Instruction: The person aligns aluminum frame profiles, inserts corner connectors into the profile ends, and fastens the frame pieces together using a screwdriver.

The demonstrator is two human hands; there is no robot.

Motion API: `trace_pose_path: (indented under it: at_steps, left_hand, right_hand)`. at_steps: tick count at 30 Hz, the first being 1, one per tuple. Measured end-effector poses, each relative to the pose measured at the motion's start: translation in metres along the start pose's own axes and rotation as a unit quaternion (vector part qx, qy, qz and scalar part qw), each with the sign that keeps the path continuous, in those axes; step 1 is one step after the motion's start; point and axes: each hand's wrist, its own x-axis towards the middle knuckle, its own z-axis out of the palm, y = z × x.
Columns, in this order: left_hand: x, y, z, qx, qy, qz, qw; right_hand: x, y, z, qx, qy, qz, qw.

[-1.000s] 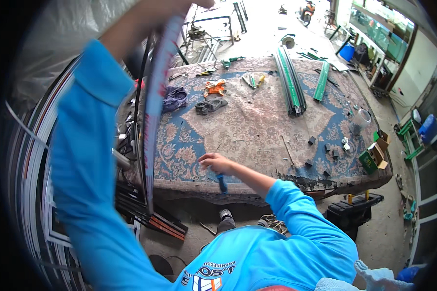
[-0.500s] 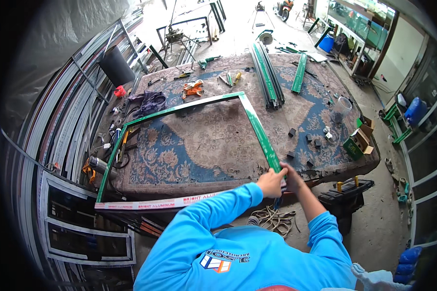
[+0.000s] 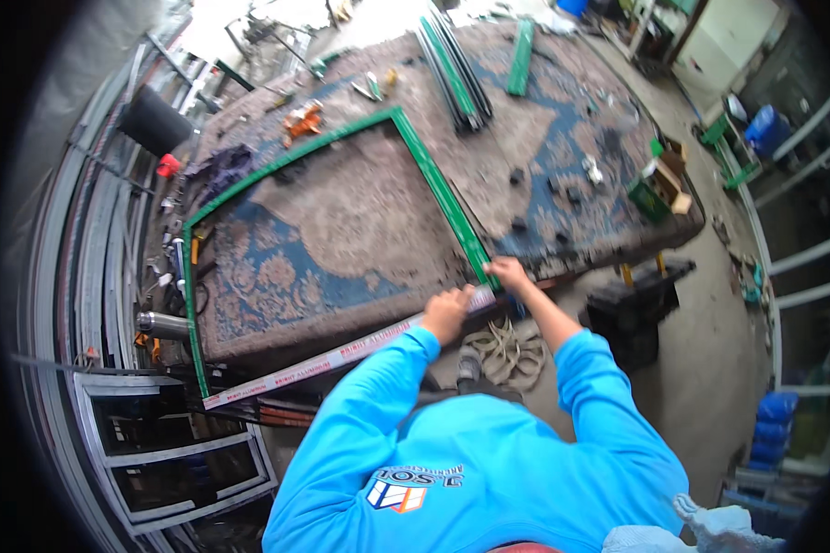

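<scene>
A large rectangular metal frame [image 3: 443,198] lies on the carpet-covered table [image 3: 341,240]. Green film covers three of its sides, while the near rail [image 3: 337,358] carries white film with red print and runs along the table's front edge. My left hand [image 3: 446,311] has its fingers wrapped over that near rail, close to the right corner. Just beyond it, my right hand [image 3: 508,274] grips the green right rail at the same corner; its fingertips are partly hidden.
Green-and-black metal bars [image 3: 452,74] and a green strip [image 3: 520,60] lie at the back. Small black blocks [image 3: 518,224] and a green box [image 3: 657,189] sit on the right. A steel flask [image 3: 163,324] stands left, a black toolbox [image 3: 632,309] right, and rope [image 3: 507,355] lies below.
My left hand has moved from the right corner onto the near rail. My right hand stays at the corner. The frame appears turned, its near right corner now higher in the shifted view.
</scene>
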Motion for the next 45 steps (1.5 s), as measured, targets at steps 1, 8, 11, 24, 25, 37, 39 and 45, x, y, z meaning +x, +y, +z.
trace_pose_path:
  at_steps: [1, 8, 11, 24, 25, 37, 39, 45]
  left_hand:
    - [-0.007, -0.014, 0.005, -0.013, -0.005, -0.001, 1.0]
    - [-0.017, -0.028, -0.022, -0.105, -0.064, -0.004, 0.992]
    - [-0.02, -0.022, -0.026, -0.127, -0.057, 0.008, 0.99]
    - [-0.019, -0.034, -0.033, -0.151, -0.079, 0.02, 0.985]
    - [-0.018, -0.035, -0.034, -0.156, -0.081, 0.022, 0.984]
    - [-0.005, -0.037, -0.031, -0.206, -0.093, 0.042, 0.973]
    - [-0.003, -0.039, -0.032, -0.209, -0.1, 0.036, 0.972]
    - [0.007, -0.041, -0.035, -0.23, -0.096, 0.038, 0.968]
  right_hand:
    - [0.004, 0.0, -0.002, 0.007, 0.017, 0.012, 1.0]
    - [0.01, 0.007, -0.018, 0.038, -0.04, 0.139, 0.989]
    - [0.008, 0.004, -0.021, 0.053, -0.028, 0.134, 0.989]
    - [-0.004, -0.031, -0.028, 0.145, -0.052, 0.215, 0.964]
    - [-0.003, -0.028, -0.029, 0.142, -0.055, 0.221, 0.963]
    - [-0.012, -0.029, -0.018, 0.074, -0.041, 0.172, 0.981]
    - [-0.012, -0.038, -0.011, 0.071, -0.049, 0.163, 0.983]
    - [0.003, -0.037, -0.014, -0.031, -0.074, 0.127, 0.989]
